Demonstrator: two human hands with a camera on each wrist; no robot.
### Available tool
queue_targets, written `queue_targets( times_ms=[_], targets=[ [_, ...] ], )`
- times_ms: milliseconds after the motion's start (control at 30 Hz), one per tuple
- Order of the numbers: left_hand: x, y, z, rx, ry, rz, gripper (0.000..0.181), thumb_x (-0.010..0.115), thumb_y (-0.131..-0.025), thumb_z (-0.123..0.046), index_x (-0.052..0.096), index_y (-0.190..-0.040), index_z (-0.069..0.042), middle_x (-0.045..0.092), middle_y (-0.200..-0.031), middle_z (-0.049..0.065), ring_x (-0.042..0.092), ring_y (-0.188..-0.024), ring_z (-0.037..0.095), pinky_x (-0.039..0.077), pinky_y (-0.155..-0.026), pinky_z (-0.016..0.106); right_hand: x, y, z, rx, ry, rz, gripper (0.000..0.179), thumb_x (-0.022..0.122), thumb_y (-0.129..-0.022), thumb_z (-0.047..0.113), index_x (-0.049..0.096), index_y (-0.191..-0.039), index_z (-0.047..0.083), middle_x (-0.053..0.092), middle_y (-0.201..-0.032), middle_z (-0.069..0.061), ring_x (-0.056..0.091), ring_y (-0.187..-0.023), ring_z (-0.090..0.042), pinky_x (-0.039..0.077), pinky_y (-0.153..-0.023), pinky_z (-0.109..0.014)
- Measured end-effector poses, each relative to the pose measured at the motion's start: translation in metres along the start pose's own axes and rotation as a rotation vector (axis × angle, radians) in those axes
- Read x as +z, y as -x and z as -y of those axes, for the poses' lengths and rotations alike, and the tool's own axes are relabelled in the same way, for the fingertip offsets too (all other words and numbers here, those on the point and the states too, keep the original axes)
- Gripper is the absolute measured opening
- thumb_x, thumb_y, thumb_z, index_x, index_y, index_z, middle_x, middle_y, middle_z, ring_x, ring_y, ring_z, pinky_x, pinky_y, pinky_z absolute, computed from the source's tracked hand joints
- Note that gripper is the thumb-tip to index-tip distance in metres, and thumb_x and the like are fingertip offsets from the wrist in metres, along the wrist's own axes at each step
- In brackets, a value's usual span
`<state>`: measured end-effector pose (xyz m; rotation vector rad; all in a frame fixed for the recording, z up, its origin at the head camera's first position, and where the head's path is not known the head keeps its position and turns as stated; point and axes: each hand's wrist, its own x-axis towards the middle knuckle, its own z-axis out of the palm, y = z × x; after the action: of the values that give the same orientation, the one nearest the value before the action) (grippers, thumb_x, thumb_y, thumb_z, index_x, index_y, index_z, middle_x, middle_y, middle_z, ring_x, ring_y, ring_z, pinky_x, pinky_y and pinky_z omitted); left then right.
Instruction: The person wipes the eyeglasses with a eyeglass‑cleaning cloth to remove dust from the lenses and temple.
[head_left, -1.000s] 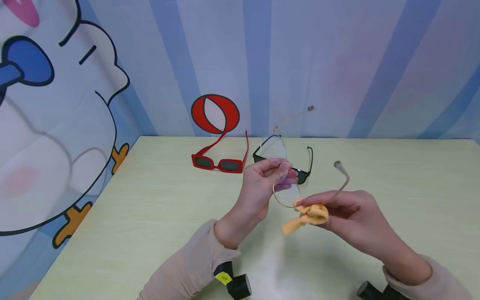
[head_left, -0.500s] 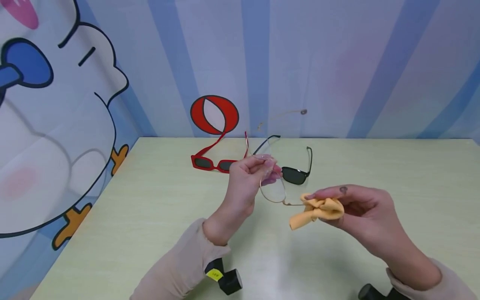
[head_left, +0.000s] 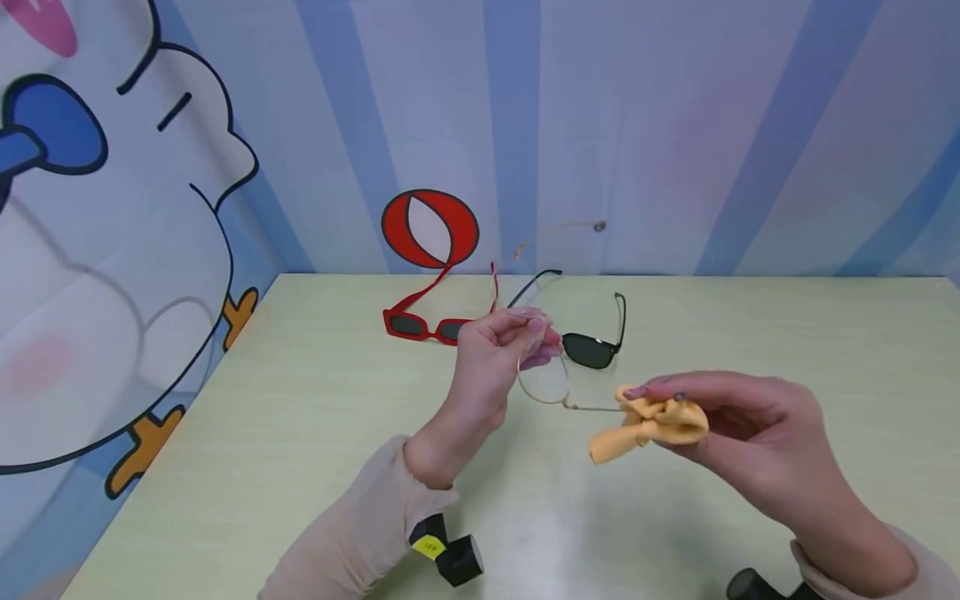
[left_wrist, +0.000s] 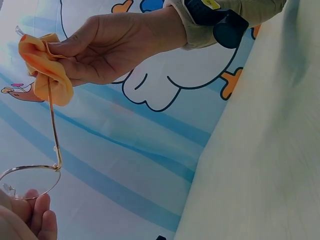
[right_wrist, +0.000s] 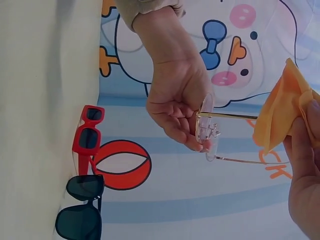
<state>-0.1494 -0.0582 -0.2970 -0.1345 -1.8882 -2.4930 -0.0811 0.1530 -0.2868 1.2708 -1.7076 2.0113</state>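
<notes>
Thin gold-rimmed eyeglasses (head_left: 543,401) with clear lenses are held above the table. My left hand (head_left: 491,367) pinches them around the bridge, between the two lenses. In my right hand (head_left: 757,442) is a bunched yellow cloth (head_left: 660,421), pinched around the near temple arm of the eyeglasses. The tip of that arm sticks out beyond the cloth in the left wrist view. The other temple arm (head_left: 570,225) extends free in front of the backdrop. Seen from the right wrist, both arms of the eyeglasses (right_wrist: 204,125) point toward the cloth (right_wrist: 280,112).
Red sunglasses (head_left: 405,325) stand on the table (head_left: 300,400) toward the back, partly behind my left hand. Black sunglasses (head_left: 589,351) lie to their right, also partly covered. A printed cartoon backdrop (head_left: 637,125) rises behind the table. Each wrist wears a black camera (head_left: 459,560).
The eyeglasses and my left hand have moved left. My right hand and the cloth have slid rightward along the temple arm, from near the hinge toward its tip.
</notes>
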Motion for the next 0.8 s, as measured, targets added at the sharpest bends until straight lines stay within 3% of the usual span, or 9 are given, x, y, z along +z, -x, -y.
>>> queue_targets(
  times_ms=[233, 433, 567, 800],
  targets=[
    [-0.002, -0.001, 0.002, -0.005, 0.013, 0.006, 0.021, 0.058, -0.088, 0.005, 0.06, -0.106, 0.015, 0.067, -0.074, 0.004, 0.067, -0.064, 0.013, 0.055, -0.073, 0.033, -0.007, 0.001, 0.005, -0.034, -0.026, 0.028, 0.037, 0.059, -0.073, -0.028, 0.055, -0.109, -0.022, 0.062, -0.108, -0.027, 0.063, -0.101, -0.03, 0.053, -0.078, -0.029],
    [-0.006, -0.003, 0.006, -0.035, -0.019, -0.003, 0.02, 0.059, -0.088, 0.003, 0.062, -0.105, 0.012, 0.068, -0.077, 0.007, 0.068, -0.067, 0.015, 0.055, -0.074, 0.034, -0.019, 0.006, 0.01, -0.072, -0.116, -0.023, 0.038, 0.055, -0.07, -0.033, 0.051, -0.108, -0.027, 0.058, -0.106, -0.036, 0.059, -0.101, -0.042, 0.052, -0.081, -0.036],
    [-0.006, -0.003, 0.007, -0.049, 0.007, 0.011, 0.021, 0.058, -0.089, 0.002, 0.062, -0.106, 0.012, 0.068, -0.077, 0.005, 0.068, -0.067, 0.015, 0.055, -0.074, 0.033, -0.027, 0.006, 0.013, -0.116, -0.134, -0.05, 0.038, 0.056, -0.07, -0.033, 0.05, -0.107, -0.028, 0.057, -0.104, -0.039, 0.058, -0.101, -0.045, 0.052, -0.082, -0.038],
    [0.0, 0.006, 0.003, -0.084, 0.055, 0.104, 0.02, 0.056, -0.09, 0.002, 0.058, -0.105, 0.015, 0.066, -0.073, 0.002, 0.066, -0.065, 0.012, 0.055, -0.072, 0.03, -0.025, 0.006, 0.015, 0.063, 0.008, -0.204, 0.042, 0.052, -0.074, -0.032, 0.047, -0.115, -0.025, 0.057, -0.116, -0.029, 0.059, -0.108, -0.032, 0.051, -0.081, -0.031]
  ],
)
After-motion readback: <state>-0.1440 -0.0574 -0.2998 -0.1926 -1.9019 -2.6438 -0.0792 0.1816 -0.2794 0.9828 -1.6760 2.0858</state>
